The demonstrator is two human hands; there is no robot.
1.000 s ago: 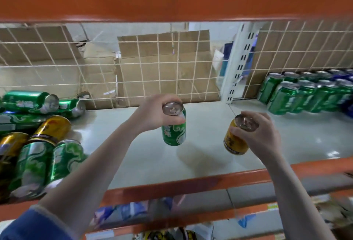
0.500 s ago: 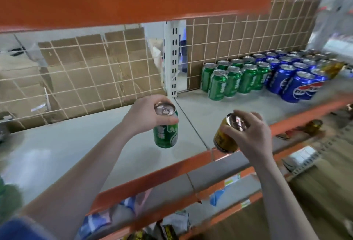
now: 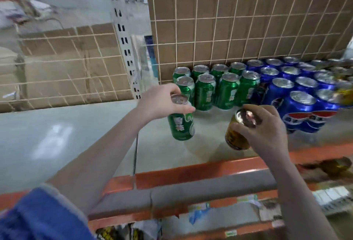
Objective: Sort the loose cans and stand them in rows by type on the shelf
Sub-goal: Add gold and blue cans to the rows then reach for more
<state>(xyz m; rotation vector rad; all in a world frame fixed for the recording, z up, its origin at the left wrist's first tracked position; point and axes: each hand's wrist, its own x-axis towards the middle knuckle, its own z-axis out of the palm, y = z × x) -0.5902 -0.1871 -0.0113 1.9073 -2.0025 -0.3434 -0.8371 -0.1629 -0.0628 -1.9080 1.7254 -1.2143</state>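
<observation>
My left hand [image 3: 162, 101] grips a green can [image 3: 182, 125] by its top rim and holds it upright just above the grey shelf [image 3: 57, 134]. My right hand [image 3: 267, 129] grips a gold can [image 3: 236, 137] by its top, tilted, over the shelf's front edge. Behind them stand rows of green cans [image 3: 214, 85], upright against the wire back. To their right stand rows of blue cans [image 3: 298, 94]. The held green can hangs just in front of the leftmost green row.
An orange beam [image 3: 191, 173] edges the shelf front. A white perforated upright [image 3: 126, 48] and wire mesh with cardboard [image 3: 229, 20] close the back. A gold can [image 3: 334, 166] lies on the lower level at right. Blurred gold cans [image 3: 345, 94] show at the far right.
The view has swung right along the shelf. Both hands, each still holding its can, have come close to the standing green and blue rows.
</observation>
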